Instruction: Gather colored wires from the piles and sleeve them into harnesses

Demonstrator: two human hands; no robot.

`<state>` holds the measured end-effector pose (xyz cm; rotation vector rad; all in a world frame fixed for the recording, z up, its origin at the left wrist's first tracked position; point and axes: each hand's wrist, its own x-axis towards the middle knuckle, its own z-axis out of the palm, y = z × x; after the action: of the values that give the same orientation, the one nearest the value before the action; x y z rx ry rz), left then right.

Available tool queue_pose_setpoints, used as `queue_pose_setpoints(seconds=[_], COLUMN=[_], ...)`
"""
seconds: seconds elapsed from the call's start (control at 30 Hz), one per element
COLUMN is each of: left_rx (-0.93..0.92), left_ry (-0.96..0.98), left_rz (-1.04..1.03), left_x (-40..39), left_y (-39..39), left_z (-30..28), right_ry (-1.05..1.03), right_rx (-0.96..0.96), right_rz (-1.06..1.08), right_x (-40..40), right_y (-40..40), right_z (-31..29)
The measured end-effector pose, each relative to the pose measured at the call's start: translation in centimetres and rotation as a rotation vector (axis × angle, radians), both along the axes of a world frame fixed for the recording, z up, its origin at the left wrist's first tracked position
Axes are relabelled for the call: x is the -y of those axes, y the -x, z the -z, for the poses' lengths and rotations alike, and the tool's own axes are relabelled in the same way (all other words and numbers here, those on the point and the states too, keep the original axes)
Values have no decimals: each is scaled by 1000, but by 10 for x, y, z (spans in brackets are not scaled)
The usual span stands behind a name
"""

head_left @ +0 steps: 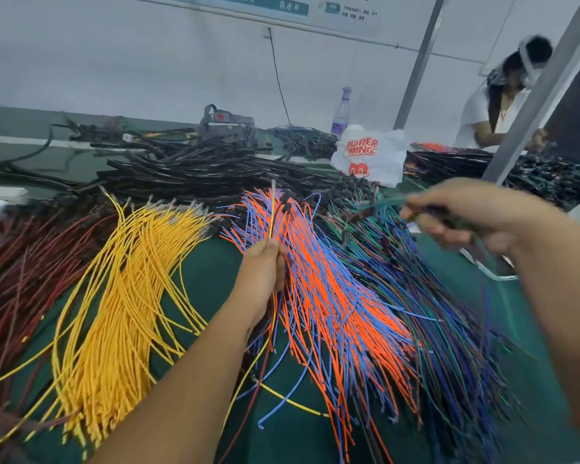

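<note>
So the desk (198, 262) has a green top and it's basically buried in wire. Piles fanned out side by side: dark red wires (21, 262) on the far left, then the yellow wires (121, 296), then a mixed orange and blue pile (332, 296) in the middle, and a darker blue/green pile (449, 313) on the right. Behind all of those sits a big heap of black sleeved harnesses (198, 169) running across the back of the desk.

Left hand (265, 266) is up over the near edge of the orange and blue pile, fingers curled and pinched around a thin bunch of wires, with a yellow one (272, 212) sticking straight up out of the top of the grip and more strands hanging down below the wrist.

Right hand (462, 212) is raised above the blue/green pile, pretty motion-blurred, fingers closed around a few dark green/blue strands (382, 204) that trail off to the left.

Further back there's a white plastic bag (370, 155) with red lettering, a plastic bottle (341, 112) right behind it, and another person (496, 105) in a white top at the far right end.
</note>
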<state>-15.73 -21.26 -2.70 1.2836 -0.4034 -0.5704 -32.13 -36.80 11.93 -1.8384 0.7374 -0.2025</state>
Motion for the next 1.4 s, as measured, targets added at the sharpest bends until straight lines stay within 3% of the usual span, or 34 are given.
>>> queue_pose_setpoints(seconds=[0.17, 0.27, 0.37, 0.47, 0.57, 0.7, 0.8, 1.0, 1.13, 1.27, 1.33, 1.4], left_rx=[-39, -73, -82, -144, -158, -313, -10, -57, -33, -124, -164, -179], left_ry=[70, 92, 73, 58, 19, -11, -149, 117, 138, 157, 185, 184], left_rz=[-48, -26, -55, -181, -272, -79, -215, -103, -50, -92, -97, -104], left_x=[-19, -43, -74, -110, -135, -125, -100, -98, -99, -107, -110, -111], left_y=[-12, -24, -44, -67, -87, -97, -79, -70, -60, -61, -60, -58], left_z=[-29, -41, -38, -17, 3, -1, 6, 13, 11, 6, 3, 1], right_ry=[-180, -350, -604, -834, -636, -384, -258, 29, 224, 648, 641, 286], right_rx=[181, 354, 531, 559, 540, 584, 592, 717, 613, 399, 381, 453], right_rz=[-164, -278, -269, -102, 110, 133, 133, 217, 64, -97, -168, -193], right_x=[-38, -67, -99, -139, -168, -168, -170, -173, -182, -193, -198, -202], right_y=[-21, -60, -115, -158, -178, -186, -182, -180, -179, -178, -177, -177], right_z=[-49, -46, -3, 75, 139, 161, 165, 158, 158, 161, 161, 157])
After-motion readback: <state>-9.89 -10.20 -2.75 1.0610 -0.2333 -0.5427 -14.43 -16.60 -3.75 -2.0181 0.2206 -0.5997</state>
